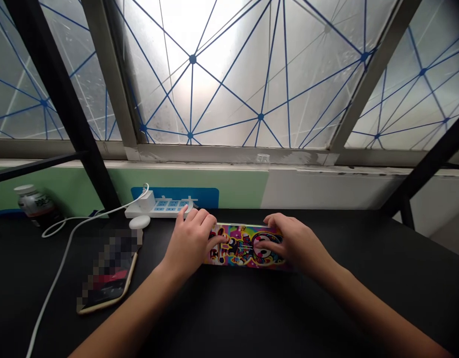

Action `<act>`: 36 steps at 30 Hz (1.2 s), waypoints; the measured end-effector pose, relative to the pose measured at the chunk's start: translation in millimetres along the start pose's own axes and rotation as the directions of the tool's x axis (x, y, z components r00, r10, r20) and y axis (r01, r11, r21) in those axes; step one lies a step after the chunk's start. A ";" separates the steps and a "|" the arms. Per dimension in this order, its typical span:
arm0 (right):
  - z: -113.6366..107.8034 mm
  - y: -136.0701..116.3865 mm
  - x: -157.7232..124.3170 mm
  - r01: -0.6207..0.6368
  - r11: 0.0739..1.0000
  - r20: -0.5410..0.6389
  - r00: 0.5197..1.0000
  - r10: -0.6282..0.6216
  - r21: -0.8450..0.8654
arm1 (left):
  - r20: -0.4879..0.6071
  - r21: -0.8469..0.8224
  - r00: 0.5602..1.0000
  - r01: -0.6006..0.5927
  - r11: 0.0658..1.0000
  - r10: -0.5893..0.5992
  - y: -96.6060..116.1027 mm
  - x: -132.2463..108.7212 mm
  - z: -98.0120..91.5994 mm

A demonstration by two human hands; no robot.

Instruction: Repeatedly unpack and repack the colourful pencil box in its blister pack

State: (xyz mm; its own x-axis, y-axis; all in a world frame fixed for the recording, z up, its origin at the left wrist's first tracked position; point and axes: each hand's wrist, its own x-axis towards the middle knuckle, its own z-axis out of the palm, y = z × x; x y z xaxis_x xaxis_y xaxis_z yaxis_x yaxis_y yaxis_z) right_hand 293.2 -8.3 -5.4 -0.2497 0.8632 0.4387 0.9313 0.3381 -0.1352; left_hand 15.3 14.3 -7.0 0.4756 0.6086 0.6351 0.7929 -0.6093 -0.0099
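A long, flat box [242, 246] with a bright multicoloured cartoon print lies crosswise on the black desk [229, 308]. My left hand [194, 236] grips its left end, the thumb on the printed face and the fingers curled at the far side. At the opposite end my right hand [294, 241] holds it the same way, its thumb across the round cartoon head. Both hands cover the corners of the box, and the fingertips behind it are partly hidden.
A phone [112, 278] in a pale case lies left of my left arm. Behind it are a white power strip [169, 206] with a charger and a white cable [67, 258]. A dark bottle [37, 204] stands far left. Black frame bars [61, 94] flank the window.
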 end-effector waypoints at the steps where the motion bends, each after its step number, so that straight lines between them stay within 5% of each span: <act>1: -1.7 -2.5 -2.4 0.019 0.999 -0.014 1.000 -0.020 -0.030 | -0.006 0.008 1.000 -0.027 1.000 0.027 0.1 0.4 -3.5; 6: -9.4 -13.1 -9.5 0.173 0.976 -0.035 0.983 -0.179 -0.131 | 0.057 -0.019 0.989 -0.137 0.990 0.138 2.3 0.4 -15.2; 11: -5.2 -29.1 -12.1 0.276 0.951 -0.066 0.956 -0.287 -0.142 | 0.207 -0.027 0.977 -0.043 0.999 0.048 13.9 1.0 -22.5; 19: 24.9 -50.2 -24.8 0.384 0.919 0.190 0.912 -0.363 -0.092 | 0.392 -0.156 0.920 0.040 0.987 0.025 8.6 -7.7 -5.0; 25: 19.0 -45.5 -22.0 0.353 0.933 0.263 0.895 -0.359 0.074 | 0.531 -0.245 0.848 0.144 0.959 0.009 -1.6 -13.4 10.3; 30: 11.9 -38.4 -17.8 0.269 0.939 0.335 0.883 -0.329 0.215 | 0.487 -0.221 0.874 0.116 0.968 0.006 -0.9 -15.5 16.9; 36: 18.4 -8.5 -4.5 0.065 0.971 0.382 0.912 -0.151 0.228 | 0.404 -0.239 0.915 0.090 0.967 0.015 3.0 -16.1 22.8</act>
State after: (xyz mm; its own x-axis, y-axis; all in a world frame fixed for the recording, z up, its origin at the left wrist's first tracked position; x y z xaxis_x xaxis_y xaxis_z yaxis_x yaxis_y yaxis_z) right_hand 281.5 -8.2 -22.6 -0.4693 0.8794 0.0806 0.8281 0.4699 -0.3057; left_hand 18.7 14.3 -34.9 0.6007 0.7530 0.2685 0.7183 -0.6558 0.2323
